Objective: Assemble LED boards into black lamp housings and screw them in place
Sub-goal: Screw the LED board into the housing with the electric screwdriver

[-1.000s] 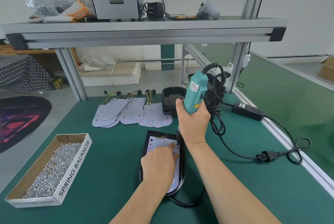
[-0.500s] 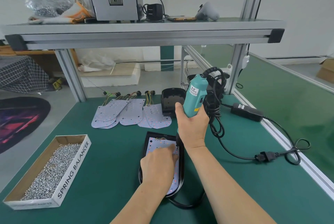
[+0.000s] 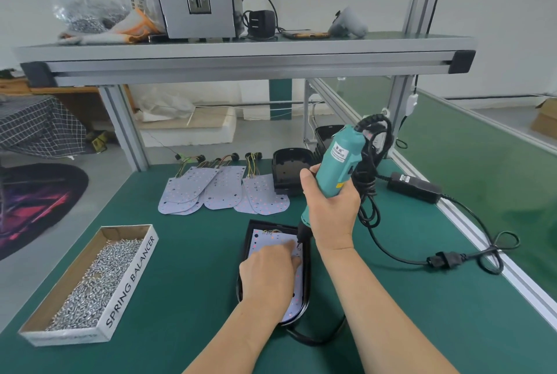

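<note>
Barely shifted since earlier, tipped slightly right: teal electric screwdriver [image 3: 339, 168], gripped in right hand [image 3: 331, 214], bit at 1 o'clock corner of thin white LED board [image 3: 265, 241]. Seated in black plastic lamp housing [image 3: 306, 280] at bench 6 o'clock, pressed under flat left hand [image 3: 268, 277] — probably light, fragile; better held by edges.

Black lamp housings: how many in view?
2: one housing under the left hand, holding a white LED board; one empty housing behind it. A third may hide behind the teal screwdriver.
</note>
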A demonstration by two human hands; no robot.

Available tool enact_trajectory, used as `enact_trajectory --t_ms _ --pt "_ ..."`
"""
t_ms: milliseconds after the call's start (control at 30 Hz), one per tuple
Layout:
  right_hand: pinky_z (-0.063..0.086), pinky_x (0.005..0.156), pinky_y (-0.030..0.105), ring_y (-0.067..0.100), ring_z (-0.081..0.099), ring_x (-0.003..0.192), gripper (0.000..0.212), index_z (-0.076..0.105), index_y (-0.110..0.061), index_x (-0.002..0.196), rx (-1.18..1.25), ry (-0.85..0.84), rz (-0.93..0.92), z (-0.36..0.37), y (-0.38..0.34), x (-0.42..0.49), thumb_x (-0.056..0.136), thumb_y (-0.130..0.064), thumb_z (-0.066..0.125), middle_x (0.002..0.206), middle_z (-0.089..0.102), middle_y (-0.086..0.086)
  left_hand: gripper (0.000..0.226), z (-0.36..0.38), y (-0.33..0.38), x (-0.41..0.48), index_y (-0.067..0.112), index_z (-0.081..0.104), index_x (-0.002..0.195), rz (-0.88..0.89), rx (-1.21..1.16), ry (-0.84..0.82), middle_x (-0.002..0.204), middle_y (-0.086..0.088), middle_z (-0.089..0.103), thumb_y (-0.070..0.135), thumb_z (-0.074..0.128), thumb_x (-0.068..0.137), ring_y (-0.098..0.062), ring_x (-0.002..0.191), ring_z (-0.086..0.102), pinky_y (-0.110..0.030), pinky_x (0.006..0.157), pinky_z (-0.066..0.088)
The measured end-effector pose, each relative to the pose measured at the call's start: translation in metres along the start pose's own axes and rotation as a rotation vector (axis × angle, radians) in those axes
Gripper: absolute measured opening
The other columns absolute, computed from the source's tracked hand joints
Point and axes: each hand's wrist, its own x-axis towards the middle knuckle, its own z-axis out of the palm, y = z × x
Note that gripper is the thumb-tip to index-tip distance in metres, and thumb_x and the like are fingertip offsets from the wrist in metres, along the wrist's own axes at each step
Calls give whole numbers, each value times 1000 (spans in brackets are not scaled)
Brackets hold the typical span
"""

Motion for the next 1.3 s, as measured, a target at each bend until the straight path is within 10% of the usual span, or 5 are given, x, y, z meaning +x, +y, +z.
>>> enact_trajectory --t_ms 300,433,600,900,1300 --pt "50 63 29 14 57 60 25 60 -24 73 99 174 142 -5 -18 -9 73 -43 76 64 61 -8 48 -18 -22 8 32 52 144 -130 -439 -204 138 3 60 29 54 97 -18 117 60 -20 88 40" --pt "48 60 27 14 57 57 30 57 -21 74 209 294 230 -6 -27 -13 74 -44 76 60 60 -4 41 -35 -41 5 6 55 135 -364 -1072 -283 89 -13 68 -4 49 96 -23 72 62 -29 68 51" --pt "44 54 22 11 51 52 24 54 -21 78 365 393 331 -15 -36 -23 80 -34 74 55 56 -8 25 -52 -57 -11 -16 56 110 -479 -1678 -359 93 -30 67 -23 38 95 -27 70 75 -24 60 60" --pt "44 48 18 8 52 52 22 54 -22 90 390 516 453 -28 -43 -40 85 -32 73 54 55 -10 10 -45 -52 -24 -8 59 93 -540 -1723 -332 64 -13 68 -1 55 99 -13 52 67 -13 44 50" --pt "42 48 18 8 52 53 29 58 -16 105 419 534 491 -37 -53 -50 86 -33 72 55 54 -10 23 -44 -51 -46 -6 78 89 -529 -1828 -490 74 -12 66 -2 71 67 -10 57 62 -13 47 50"
